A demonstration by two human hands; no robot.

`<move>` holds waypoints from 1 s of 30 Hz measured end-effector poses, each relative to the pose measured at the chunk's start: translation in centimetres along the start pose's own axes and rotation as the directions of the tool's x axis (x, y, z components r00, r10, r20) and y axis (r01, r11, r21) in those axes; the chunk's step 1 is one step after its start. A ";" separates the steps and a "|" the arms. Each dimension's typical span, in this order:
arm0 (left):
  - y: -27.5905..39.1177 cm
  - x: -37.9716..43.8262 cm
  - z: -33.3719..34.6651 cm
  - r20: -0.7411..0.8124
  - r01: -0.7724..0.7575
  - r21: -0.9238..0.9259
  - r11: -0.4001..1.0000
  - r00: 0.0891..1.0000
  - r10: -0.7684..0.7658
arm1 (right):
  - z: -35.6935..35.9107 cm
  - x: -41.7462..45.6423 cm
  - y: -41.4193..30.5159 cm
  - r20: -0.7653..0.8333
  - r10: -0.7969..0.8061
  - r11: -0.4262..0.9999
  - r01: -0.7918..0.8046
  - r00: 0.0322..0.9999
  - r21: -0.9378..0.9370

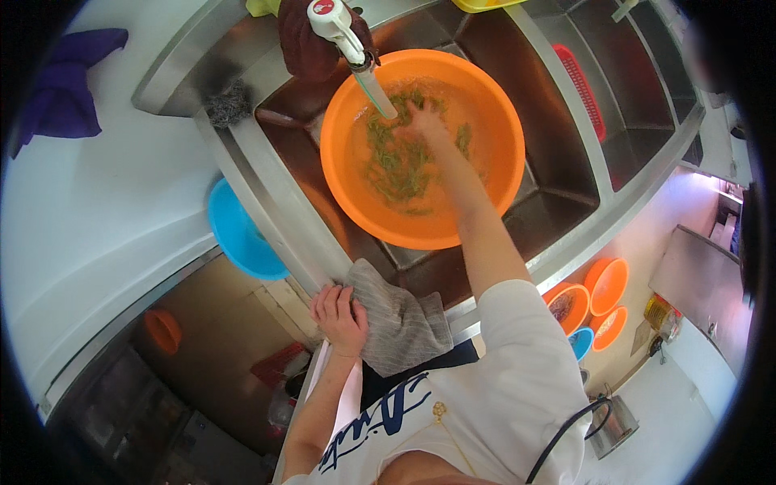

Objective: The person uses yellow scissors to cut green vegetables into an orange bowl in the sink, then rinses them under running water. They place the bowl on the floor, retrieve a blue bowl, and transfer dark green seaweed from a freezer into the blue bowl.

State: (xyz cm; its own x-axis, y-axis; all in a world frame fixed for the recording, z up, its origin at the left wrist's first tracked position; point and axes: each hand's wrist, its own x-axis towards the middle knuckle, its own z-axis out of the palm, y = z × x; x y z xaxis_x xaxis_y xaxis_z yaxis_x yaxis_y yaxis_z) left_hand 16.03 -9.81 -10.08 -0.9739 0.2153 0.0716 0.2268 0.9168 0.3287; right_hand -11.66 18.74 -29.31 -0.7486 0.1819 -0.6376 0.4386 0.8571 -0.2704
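A large orange plastic basin (500, 206) stands in a stainless steel sink (551, 160) and holds water with green, stringy vegetable pieces (397, 176) in it. My right hand (422, 124) reaches into the basin among the green pieces, its fingers spread; whether it grips any is not clear. Above the basin hangs a white faucet (339, 30) with a clear nozzle pointing down beside my right hand. My left hand (341, 320) rests on the sink's front left rim, touching a grey striped cloth (394, 321) draped over that edge.
Steel wool (228, 106) lies on the left ledge, near a dark red cloth (306, 45) by the faucet. A blue basin (242, 236) is beyond the left rim. A red basket (582, 91) stands in the right-hand sink. Several orange tubs (606, 285) are at the lower right.
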 end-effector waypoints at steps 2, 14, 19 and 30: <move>0.0 0.2 -0.2 0.017 -0.016 0.007 1.000 1.000 0.016 | 3.8 -0.9 -0.5 0.021 -0.045 0.999 0.045 0.999 -0.010; 0.2 0.0 -0.2 -0.006 -0.014 -0.035 0.999 1.000 0.014 | 12.5 -9.6 -1.5 0.285 -0.271 0.960 0.281 0.919 0.004; 0.2 0.1 -0.3 -0.026 -0.039 -0.028 0.999 0.999 0.038 | 14.0 -9.1 2.4 0.106 -0.359 0.910 0.322 0.927 0.263; 0.0 -0.3 -0.2 -0.005 -0.009 -0.026 1.000 1.000 0.009 | -0.4 -6.5 5.9 -0.045 -0.002 0.996 -0.002 0.999 -0.086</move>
State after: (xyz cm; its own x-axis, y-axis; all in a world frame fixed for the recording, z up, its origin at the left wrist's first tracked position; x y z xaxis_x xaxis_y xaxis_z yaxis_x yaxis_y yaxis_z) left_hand 16.33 -9.95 -9.93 -0.9720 0.2214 0.0794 0.2351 0.9059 0.3522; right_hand -4.39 22.77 -26.49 -0.7712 0.2018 -0.6038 0.3954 0.8952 -0.2058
